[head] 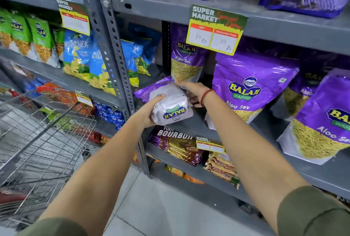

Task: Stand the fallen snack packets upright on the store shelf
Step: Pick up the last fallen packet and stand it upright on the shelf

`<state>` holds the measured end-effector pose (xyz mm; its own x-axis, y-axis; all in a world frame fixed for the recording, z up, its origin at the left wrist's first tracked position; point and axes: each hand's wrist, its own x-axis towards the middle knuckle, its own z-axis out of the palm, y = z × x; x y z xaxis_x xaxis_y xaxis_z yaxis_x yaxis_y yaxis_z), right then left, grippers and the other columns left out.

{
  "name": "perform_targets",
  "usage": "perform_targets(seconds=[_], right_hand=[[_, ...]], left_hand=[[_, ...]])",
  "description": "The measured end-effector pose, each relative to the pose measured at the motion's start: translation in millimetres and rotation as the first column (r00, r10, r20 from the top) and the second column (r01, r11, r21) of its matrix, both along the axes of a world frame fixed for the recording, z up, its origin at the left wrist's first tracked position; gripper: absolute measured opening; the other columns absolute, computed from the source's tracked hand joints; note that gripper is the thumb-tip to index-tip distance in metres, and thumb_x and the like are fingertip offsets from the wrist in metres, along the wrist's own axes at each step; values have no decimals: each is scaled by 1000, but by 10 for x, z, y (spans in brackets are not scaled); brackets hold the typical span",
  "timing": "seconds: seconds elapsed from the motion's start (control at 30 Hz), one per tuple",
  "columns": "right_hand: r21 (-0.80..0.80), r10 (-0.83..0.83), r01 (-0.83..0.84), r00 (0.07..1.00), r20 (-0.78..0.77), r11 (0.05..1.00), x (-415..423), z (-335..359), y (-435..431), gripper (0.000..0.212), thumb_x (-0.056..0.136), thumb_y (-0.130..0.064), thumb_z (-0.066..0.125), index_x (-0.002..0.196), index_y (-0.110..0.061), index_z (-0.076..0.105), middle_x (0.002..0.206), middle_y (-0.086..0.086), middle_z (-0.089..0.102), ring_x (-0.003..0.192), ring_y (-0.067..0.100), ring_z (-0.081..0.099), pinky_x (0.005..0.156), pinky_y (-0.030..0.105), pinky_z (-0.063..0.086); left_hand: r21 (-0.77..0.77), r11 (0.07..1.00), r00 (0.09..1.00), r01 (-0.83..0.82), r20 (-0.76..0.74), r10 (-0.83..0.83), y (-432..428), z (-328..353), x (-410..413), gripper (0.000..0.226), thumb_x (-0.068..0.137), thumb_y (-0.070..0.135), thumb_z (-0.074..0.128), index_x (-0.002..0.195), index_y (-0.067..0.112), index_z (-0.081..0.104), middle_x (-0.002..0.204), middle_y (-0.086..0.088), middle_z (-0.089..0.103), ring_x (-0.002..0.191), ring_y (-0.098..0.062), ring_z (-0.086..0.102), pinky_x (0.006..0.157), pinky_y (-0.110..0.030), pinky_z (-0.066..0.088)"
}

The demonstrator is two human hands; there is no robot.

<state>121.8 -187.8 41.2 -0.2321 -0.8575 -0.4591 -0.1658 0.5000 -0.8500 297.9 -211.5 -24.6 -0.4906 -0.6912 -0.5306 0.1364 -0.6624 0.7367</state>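
A purple Aloo Sev packet (170,101) lies on its side on the grey middle shelf (191,125), its logo upside down toward me. My left hand (151,110) grips its near end. My right hand (193,89) holds its far edge, a red thread around the wrist. Behind stands an upright purple packet (186,55). Right of my arm, another upright packet (251,86) faces out, with a further one (322,122) at the far right.
A wire shopping cart (43,135) stands at the left. A grey slotted upright post (117,59) divides the shelves. Blue chip bags (81,55) and green packets (28,34) fill the left shelf. Bourbon biscuit packs (178,144) lie on the shelf below. A price tag (216,29) hangs above.
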Motion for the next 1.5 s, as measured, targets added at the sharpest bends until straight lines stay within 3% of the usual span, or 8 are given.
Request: perform_targets(seconds=[0.17,0.27,0.6,0.8,1.0,1.13,1.27,1.5], right_hand=[[69,158,-187,941,299,980,74,-142,51,41,77,-45,71,103,-14,64,105,10,69,95,24,65,93,42,51],[-59,216,-209,909,356,976,82,-239,32,22,77,-25,73,95,-15,65,97,6,71,93,22,67,93,43,52],[-475,1,84,984,176,876,31,-190,-157,54,61,0,84,111,-1,62,107,15,70,90,24,69,84,36,56],[-614,-97,201,975,199,763,-41,-163,-276,33,72,4,75,102,-1,64,79,-6,74,71,6,69,68,21,55],[-631,-165,334,935,312,700,-72,-31,-411,16,80,-2,70,95,-4,65,74,-9,75,72,7,69,69,24,57],[-585,-284,481,872,399,653,-84,-126,-585,70,55,-43,87,108,-3,64,113,13,68,109,29,63,97,49,50],[-621,-301,484,874,382,617,47,130,-482,14,74,-10,77,80,-16,66,85,1,69,84,18,65,89,41,52],[-620,-309,465,885,349,632,44,-4,-446,17,75,-16,78,89,-16,69,94,8,72,89,22,70,83,39,57]], left_hand=[[-195,975,994,106,43,-100,65,-6,169,41,82,35,67,115,12,61,99,-9,75,89,-24,71,77,-40,60],[-320,925,978,206,104,-182,4,10,299,74,65,36,81,128,12,52,121,-12,67,109,-30,64,94,-50,51],[-575,817,989,-38,93,112,-366,495,214,26,81,10,68,101,19,56,105,-2,66,78,-6,68,62,-18,56],[-661,736,980,-149,2,201,-727,879,168,14,85,9,64,91,21,61,72,16,74,68,3,68,64,-16,55],[-704,683,970,-197,-42,238,-911,1009,84,10,88,13,60,98,12,64,68,18,73,68,3,68,63,-13,53],[-703,677,962,-217,-35,272,-1004,1045,61,25,87,14,62,110,4,63,67,19,73,66,4,67,64,-12,52],[-686,681,950,-256,-51,307,-1110,1088,11,23,86,17,64,107,7,65,92,4,74,73,-2,66,80,-23,52],[-673,665,921,-323,-62,384,-1090,990,-88,7,89,17,61,94,12,63,83,6,70,66,1,63,73,-21,51]])
